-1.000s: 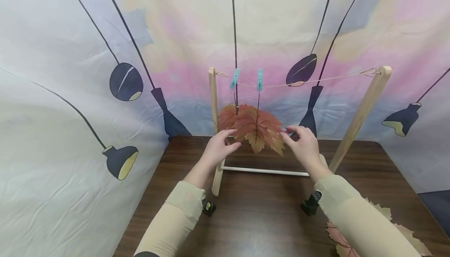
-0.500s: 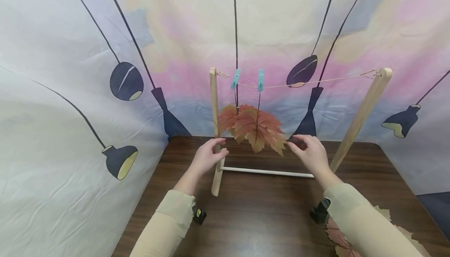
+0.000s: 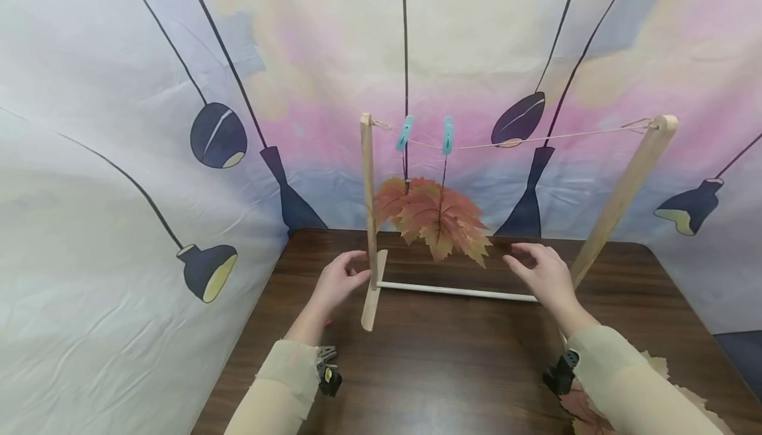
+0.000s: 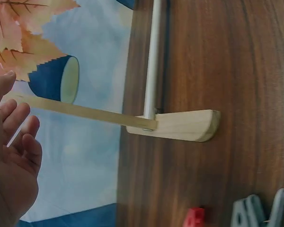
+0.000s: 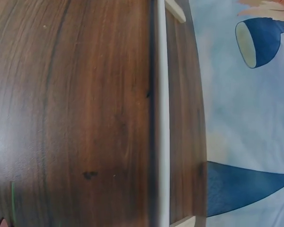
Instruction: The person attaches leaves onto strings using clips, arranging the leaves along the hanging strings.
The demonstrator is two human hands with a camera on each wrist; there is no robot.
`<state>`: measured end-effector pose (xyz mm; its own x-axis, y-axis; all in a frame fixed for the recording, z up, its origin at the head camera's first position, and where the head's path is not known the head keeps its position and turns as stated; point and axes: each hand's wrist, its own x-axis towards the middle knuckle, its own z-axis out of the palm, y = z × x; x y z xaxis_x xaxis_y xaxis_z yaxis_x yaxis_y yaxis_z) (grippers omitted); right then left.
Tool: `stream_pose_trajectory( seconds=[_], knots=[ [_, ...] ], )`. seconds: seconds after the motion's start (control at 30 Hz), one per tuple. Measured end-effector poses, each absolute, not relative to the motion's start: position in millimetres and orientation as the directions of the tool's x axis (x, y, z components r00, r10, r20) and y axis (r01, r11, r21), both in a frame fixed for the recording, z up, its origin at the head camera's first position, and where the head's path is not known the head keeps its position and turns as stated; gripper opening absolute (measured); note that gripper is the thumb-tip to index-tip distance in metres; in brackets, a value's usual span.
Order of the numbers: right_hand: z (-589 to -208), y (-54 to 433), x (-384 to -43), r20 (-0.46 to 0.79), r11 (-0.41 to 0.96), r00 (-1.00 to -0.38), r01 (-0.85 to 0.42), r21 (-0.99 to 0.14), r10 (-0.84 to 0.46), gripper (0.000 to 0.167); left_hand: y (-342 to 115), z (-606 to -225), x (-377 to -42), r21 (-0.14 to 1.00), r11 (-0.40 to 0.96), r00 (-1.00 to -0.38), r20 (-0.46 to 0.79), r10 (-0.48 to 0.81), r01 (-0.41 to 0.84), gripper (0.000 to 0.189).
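Observation:
Orange-red artificial maple leaves (image 3: 437, 213) hang by their stems from two light-blue clothespins (image 3: 448, 135) on a string (image 3: 506, 145). The string spans a wooden stand with a left post (image 3: 369, 197) and a right post (image 3: 622, 197). My left hand (image 3: 336, 281) is beside the left post, thumb and fingers apart, holding nothing; whether it touches the post I cannot tell. In the left wrist view, the left hand (image 4: 14, 161) shows loosely bent fingers. My right hand (image 3: 546, 279), right of the leaves, is apart from them and holds nothing; it is outside the right wrist view.
A white rod (image 3: 458, 291) joins the stand's feet on the brown table (image 3: 452, 369). More maple leaves (image 3: 586, 408) lie at the front right, partly behind the right sleeve. Near the left wrist lie a red clothespin (image 4: 195, 217) and grey ones (image 4: 248, 211). A printed cloth (image 3: 476, 38) hangs behind.
Both hands have drawn away from the hanging leaves, the left one leftward and down to the left post, the right one rightward and down. The leaves stay hanging from the clothespins.

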<state>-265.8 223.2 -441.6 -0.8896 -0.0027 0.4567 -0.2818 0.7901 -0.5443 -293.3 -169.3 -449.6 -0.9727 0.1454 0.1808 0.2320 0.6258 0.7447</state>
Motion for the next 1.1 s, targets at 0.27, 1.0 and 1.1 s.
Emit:
stream_pose_trajectory(
  seconds=[0.27,1.0,1.1],
  knots=[
    [-451.8,231.4,-258.3,0.447,0.792,-0.895,-0.277,-0.545,-0.005,0.035,-183.1,-468.1,-289.5,0.751,0.627,-0.978,0.172,0.119,0.208,0.043],
    [-462.4,242.5,-250.4,0.356,0.806,-0.935,-0.209,-0.554,0.002,0.040,-223.3,-500.8,-274.5,0.724,0.684,-0.993,0.115,0.010,0.090,0.046],
    [-464.0,244.7,-248.2,0.335,0.809,-0.942,-0.201,-0.553,-0.005,0.042,-227.0,-510.9,-272.1,0.725,0.686,-0.995,0.101,-0.018,0.061,0.047]
  ],
)
